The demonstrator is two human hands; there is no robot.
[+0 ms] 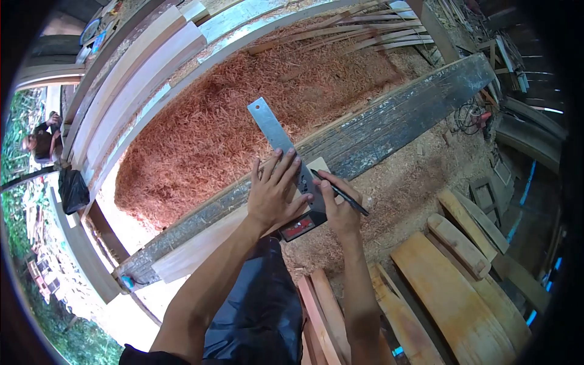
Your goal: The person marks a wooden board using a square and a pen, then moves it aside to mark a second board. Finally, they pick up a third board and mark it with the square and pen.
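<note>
Smooth metal square [271, 128], rough wooden beam [395, 128]

Silver try square [271, 126], black and red handle [298, 227], black pen [355, 204], grey plank [395, 136] flecked white, reddish shavings [201, 121]

"What floor did you have around that long dark beam [420, 115]?"

"Beyond it, you had deep reddish shavings [201, 128]; on its near side, paler sawdust [420, 176]."

"And your light?"

"Daylight flooded in past the beam's left end, where you had greenery [88, 344] outside; past its right end, a dark wall [544, 207] showed bluish slits [528, 182]."
</note>
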